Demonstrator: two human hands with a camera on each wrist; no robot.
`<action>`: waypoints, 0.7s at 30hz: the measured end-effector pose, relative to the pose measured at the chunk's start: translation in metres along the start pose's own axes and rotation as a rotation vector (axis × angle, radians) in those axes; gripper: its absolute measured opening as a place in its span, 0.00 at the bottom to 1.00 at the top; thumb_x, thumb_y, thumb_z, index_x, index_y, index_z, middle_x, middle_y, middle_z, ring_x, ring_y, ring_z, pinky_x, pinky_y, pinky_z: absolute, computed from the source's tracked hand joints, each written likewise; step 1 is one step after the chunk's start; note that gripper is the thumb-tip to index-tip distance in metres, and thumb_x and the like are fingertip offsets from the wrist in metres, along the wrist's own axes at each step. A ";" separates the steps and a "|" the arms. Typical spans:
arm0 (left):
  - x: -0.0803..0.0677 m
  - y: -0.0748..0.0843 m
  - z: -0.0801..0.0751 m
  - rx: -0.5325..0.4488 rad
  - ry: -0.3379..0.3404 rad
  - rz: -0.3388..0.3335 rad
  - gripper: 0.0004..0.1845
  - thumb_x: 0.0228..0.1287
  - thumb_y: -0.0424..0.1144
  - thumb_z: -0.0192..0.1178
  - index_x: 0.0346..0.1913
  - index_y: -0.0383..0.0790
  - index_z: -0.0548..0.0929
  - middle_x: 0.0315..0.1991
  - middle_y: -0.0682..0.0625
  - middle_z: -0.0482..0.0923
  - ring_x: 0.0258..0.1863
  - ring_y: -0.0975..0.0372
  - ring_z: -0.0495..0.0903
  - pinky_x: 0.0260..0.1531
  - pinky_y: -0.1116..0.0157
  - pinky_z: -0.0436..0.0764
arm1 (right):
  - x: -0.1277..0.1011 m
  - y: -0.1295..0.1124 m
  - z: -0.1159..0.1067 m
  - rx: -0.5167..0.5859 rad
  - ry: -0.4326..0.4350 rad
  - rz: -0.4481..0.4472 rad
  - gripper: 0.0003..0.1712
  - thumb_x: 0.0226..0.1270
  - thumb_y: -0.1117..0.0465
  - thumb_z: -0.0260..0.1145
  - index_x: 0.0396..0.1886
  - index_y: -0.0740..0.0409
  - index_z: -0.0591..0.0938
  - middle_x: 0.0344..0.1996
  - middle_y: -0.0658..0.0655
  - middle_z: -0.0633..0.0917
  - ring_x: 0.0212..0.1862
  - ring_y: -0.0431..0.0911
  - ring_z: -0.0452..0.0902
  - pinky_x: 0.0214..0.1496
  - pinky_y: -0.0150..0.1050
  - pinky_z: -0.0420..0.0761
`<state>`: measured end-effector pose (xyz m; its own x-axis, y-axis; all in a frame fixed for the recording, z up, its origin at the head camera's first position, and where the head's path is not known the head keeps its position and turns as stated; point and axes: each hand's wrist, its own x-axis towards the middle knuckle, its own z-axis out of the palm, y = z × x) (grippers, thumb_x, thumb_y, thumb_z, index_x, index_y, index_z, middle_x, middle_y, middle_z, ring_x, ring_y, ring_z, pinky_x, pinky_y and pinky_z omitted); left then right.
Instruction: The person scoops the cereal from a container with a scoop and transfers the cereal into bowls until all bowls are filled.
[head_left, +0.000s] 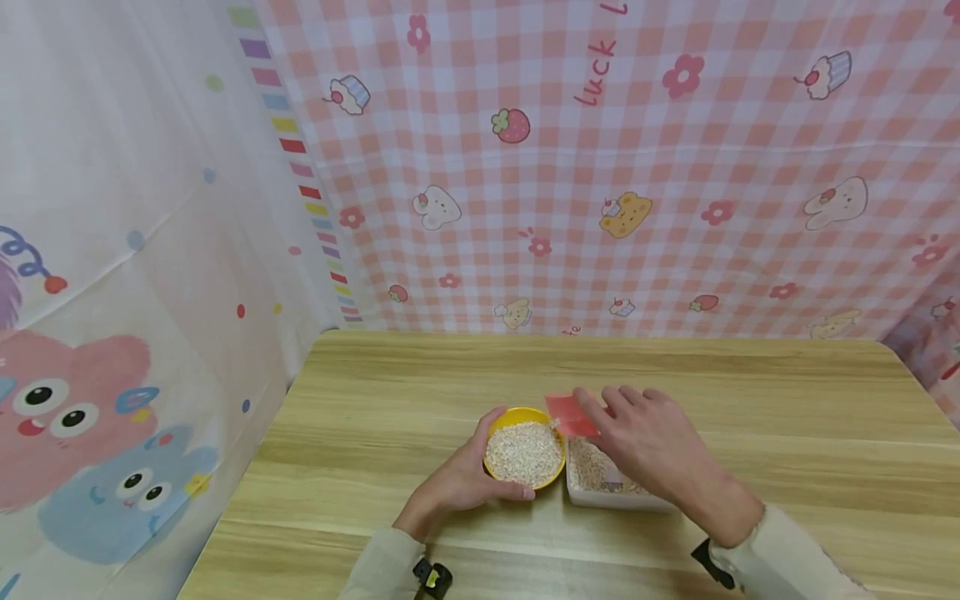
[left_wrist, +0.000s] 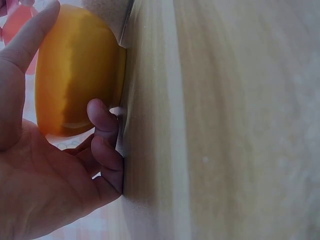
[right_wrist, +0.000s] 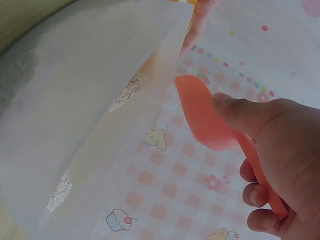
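My left hand (head_left: 463, 473) holds a round yellow bowl (head_left: 521, 414), thumb on the near side and fingers round the far left side. Pale flakes like oats (head_left: 525, 454) fill the bowl nearly to its rim. In the left wrist view, the bowl's smooth outer wall (left_wrist: 82, 70) shows, with two fingers curled low beside the table. My right hand (head_left: 660, 442) grips the handle of a coral-pink scoop (right_wrist: 205, 115), thumb on the scoop's head. The scoop's edge is at the bowl's right rim, a few flakes by it.
Directly right of the bowl stands a translucent white box (head_left: 618, 499) with more flakes (head_left: 591, 465) inside, partly under my right hand. Everything rests on a light wooden table (head_left: 420, 375). A pink checked cloth (head_left: 465, 167) hangs behind it, and a white patterned cloth (head_left: 187, 275) at the left.
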<state>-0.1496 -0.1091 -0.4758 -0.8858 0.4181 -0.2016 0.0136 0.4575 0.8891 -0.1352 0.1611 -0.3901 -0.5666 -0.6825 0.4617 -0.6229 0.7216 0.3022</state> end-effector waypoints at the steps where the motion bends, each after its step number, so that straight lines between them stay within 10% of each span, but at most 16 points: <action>1: 0.000 0.000 0.000 0.003 0.001 -0.001 0.63 0.46 0.48 0.80 0.79 0.54 0.46 0.71 0.40 0.63 0.69 0.48 0.64 0.68 0.42 0.61 | 0.000 0.001 0.000 -0.003 0.001 0.002 0.33 0.51 0.49 0.79 0.53 0.59 0.78 0.24 0.53 0.76 0.24 0.45 0.74 0.22 0.35 0.74; 21: 0.000 -0.001 0.000 0.014 0.003 0.009 0.64 0.45 0.50 0.80 0.79 0.53 0.45 0.71 0.39 0.63 0.68 0.49 0.65 0.68 0.43 0.62 | -0.017 0.015 -0.007 0.243 -0.025 0.229 0.35 0.49 0.48 0.80 0.57 0.53 0.81 0.24 0.49 0.76 0.21 0.38 0.65 0.20 0.32 0.64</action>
<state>-0.1499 -0.1094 -0.4770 -0.8868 0.4200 -0.1928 0.0277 0.4647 0.8850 -0.1310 0.1848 -0.3873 -0.7179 -0.5108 0.4729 -0.5866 0.8098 -0.0158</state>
